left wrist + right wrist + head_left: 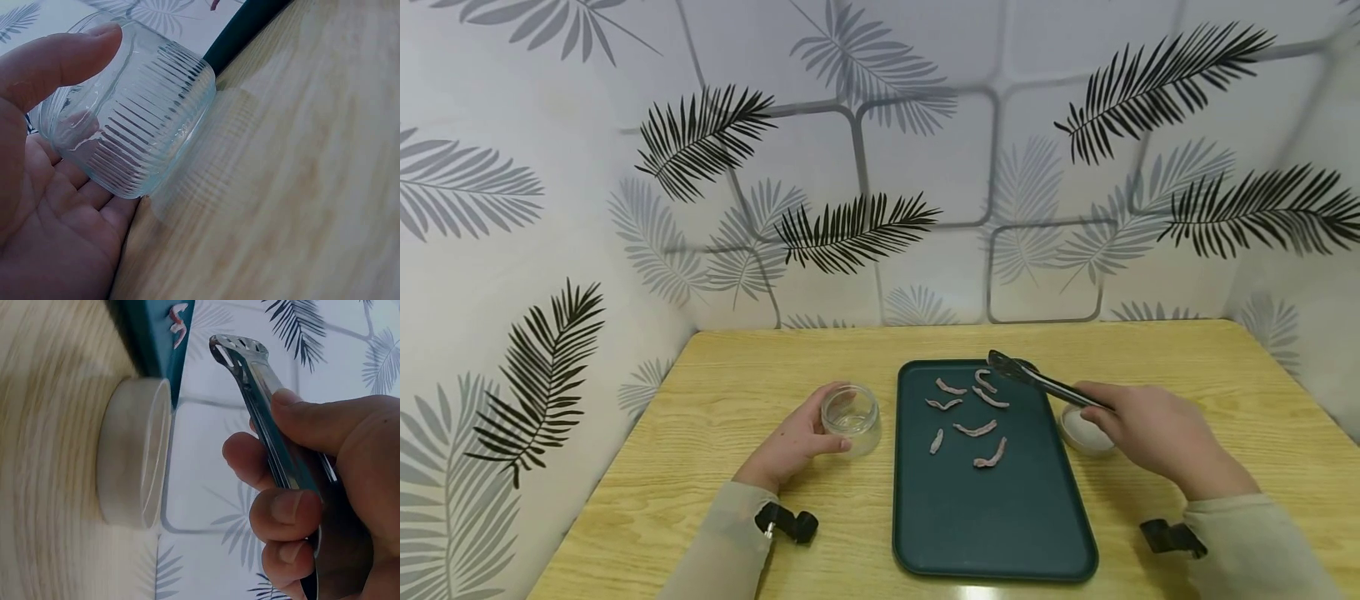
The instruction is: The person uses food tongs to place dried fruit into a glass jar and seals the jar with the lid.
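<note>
My left hand (793,442) grips a clear glass jar (863,435) that stands on the table left of the tray. In the left wrist view the ribbed glass jar (144,119) has the thumb across its upper side and the fingers behind it. My right hand (1157,429) holds metal tongs (1048,385), their tips over the tray's far right corner. The right wrist view shows the tongs (265,412) with their arms close together and no meat at the tips. Several thin pinkish meat strips (976,429) lie on the far half of the dark green tray (992,521).
A small white bowl (1086,435) stands against the tray's right side, partly under my right hand. The wooden table (760,358) ends at a wall (925,275) with a leaf pattern at the back.
</note>
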The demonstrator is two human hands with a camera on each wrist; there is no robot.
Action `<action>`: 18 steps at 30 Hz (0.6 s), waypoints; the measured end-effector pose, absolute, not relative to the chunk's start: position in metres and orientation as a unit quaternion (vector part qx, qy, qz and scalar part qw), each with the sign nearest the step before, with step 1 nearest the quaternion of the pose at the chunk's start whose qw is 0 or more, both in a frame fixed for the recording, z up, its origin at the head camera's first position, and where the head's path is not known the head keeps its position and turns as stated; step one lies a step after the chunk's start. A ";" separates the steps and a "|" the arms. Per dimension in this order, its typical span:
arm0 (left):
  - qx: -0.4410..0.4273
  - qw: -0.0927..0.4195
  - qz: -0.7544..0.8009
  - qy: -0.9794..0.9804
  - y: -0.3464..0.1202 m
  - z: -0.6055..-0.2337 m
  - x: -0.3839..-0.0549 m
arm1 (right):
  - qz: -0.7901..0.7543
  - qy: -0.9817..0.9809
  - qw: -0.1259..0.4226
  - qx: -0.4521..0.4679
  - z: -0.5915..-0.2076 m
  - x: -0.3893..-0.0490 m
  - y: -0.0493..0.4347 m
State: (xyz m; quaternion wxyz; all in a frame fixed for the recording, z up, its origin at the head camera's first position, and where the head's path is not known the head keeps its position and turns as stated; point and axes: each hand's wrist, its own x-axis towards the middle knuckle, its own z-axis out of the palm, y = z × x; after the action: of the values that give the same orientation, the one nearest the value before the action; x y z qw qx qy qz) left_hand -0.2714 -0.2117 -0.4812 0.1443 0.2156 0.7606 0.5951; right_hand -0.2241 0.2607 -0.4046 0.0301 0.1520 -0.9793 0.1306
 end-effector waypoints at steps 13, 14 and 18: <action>0.216 0.145 0.601 0.756 -0.210 -0.479 -0.269 | 0.132 -0.958 0.088 0.238 -0.396 -0.215 0.223; 0.216 0.145 0.602 0.755 -0.210 -0.479 -0.269 | 0.132 -0.956 0.089 0.245 -0.395 -0.214 0.218; 0.217 0.146 0.604 0.753 -0.210 -0.478 -0.269 | 0.138 -0.949 0.083 0.272 -0.389 -0.215 0.198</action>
State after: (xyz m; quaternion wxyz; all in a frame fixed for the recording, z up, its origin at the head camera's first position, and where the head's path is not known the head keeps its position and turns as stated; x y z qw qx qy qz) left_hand -0.2694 -0.2098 -0.4783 0.1464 0.2171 0.7529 0.6038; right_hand -0.2150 0.1985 -0.3891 0.0835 0.2717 -0.9488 0.1377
